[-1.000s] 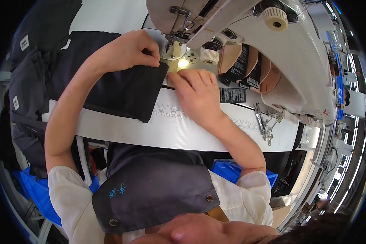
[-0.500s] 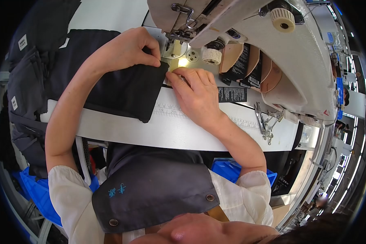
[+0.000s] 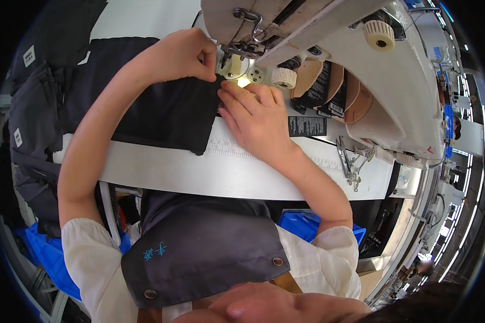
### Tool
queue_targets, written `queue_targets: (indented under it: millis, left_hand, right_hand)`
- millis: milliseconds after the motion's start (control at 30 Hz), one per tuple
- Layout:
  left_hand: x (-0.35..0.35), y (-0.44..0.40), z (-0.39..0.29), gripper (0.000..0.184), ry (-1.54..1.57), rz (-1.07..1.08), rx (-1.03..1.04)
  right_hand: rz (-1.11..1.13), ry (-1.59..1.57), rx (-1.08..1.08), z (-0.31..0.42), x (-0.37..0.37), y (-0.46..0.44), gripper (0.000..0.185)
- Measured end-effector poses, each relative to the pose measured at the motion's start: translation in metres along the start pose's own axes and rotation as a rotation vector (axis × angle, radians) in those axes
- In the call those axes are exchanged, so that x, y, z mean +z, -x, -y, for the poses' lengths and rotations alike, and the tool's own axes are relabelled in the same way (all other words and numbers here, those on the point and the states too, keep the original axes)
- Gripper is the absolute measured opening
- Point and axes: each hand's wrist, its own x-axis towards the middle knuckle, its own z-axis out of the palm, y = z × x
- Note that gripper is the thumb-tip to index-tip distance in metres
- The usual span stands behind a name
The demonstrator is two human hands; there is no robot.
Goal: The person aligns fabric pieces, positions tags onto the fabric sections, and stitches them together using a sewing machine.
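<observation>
Black fabric (image 3: 161, 116) lies on the white table (image 3: 145, 172), its right edge close to the needle area of the sewing machine (image 3: 382, 81). My left hand (image 3: 180, 56) pinches the fabric's upper right corner between thumb and finger. From the right, my right hand (image 3: 256, 118) has its fingers together on the fabric's right edge, just below the lit metal plate (image 3: 255, 74). The fingertips partly cover that edge. Printed ruler marks (image 3: 229, 148) run along the table beneath my right wrist.
Dark garments with white labels (image 3: 37, 102) are piled at the left. Black printed labels (image 3: 307, 126) lie under the machine arm, near tan card dividers (image 3: 307, 78). Metal clips (image 3: 350, 161) lie at the right. Blue bins (image 3: 299, 223) stand below the table.
Both hands have moved slightly up toward the needle area, and the fabric's right edge has shifted up with them. The fingers of my right hand now reach onto the fabric's edge.
</observation>
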Motion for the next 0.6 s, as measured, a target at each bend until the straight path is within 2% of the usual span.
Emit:
queue_targets:
  millis: [200, 333, 433, 600]
  left_hand:
    - [-0.008, -0.015, 0.003, 0.022, 0.089, -0.035, 0.04]
    - [-0.01, -0.02, 0.003, 0.026, 0.068, -0.005, -0.015]
    - [-0.01, -0.021, 0.005, 0.027, 0.205, -0.066, 0.019]
    - [-0.018, -0.029, 0.004, 0.034, 0.079, 0.001, 0.058]
  right_hand:
    - [0.015, 0.043, 0.013, -0.01, 0.004, -0.01, 0.036]
    - [-0.03, 0.018, 0.018, -0.014, 0.01, -0.012, 0.035]
    - [-0.036, -0.027, 0.04, -0.018, 0.014, -0.011, 0.033]
    - [-0.014, -0.021, 0.059, -0.02, 0.015, -0.012, 0.032]
